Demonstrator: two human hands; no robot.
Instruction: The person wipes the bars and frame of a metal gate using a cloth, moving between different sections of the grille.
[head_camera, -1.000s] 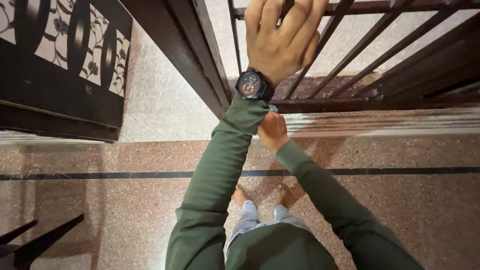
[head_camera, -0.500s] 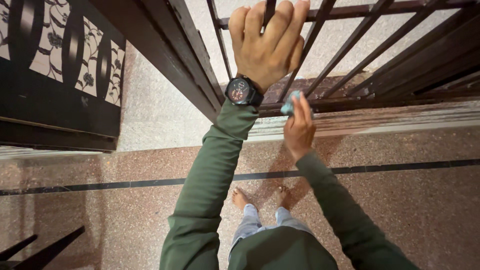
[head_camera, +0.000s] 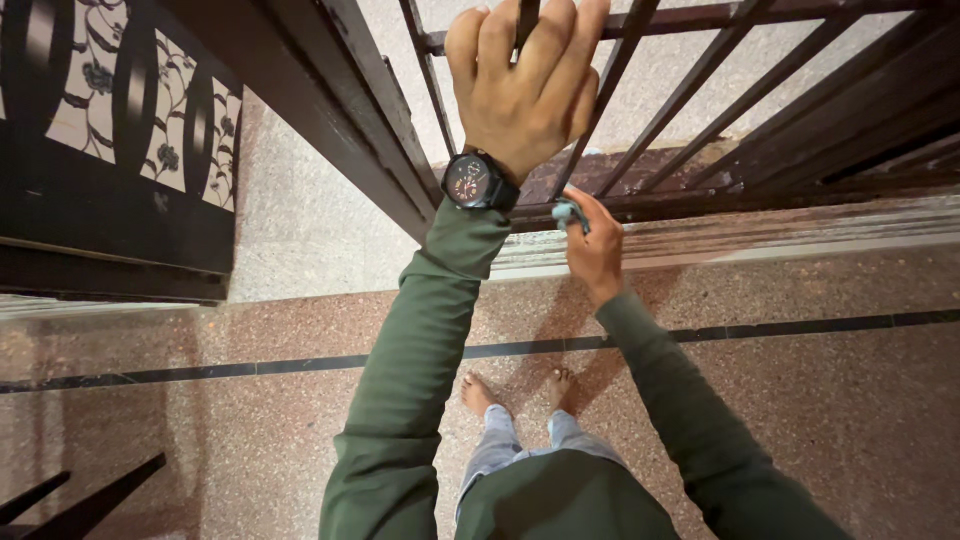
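Both hands work the dark barred gate (head_camera: 700, 90): left hand (head_camera: 525, 85) fingers clenched round a bar, right hand (head_camera: 592, 245) fingers below pinching a pale blue cloth (head_camera: 568, 214).

The left hand (head_camera: 525, 85), with a black wristwatch (head_camera: 474, 181), grips a vertical bar of the dark metal gate (head_camera: 700, 90). The right hand (head_camera: 595, 250) presses a small blue cloth (head_camera: 567, 213) against the gate's bottom rail, above the speckled floor (head_camera: 800, 390).

Left hand (head_camera: 522, 85): fingertips cut off by top edge.
Cloth (head_camera: 568, 213): mostly hidden inside right hand (head_camera: 595, 250).
Gate (head_camera: 760, 110): top cut off.
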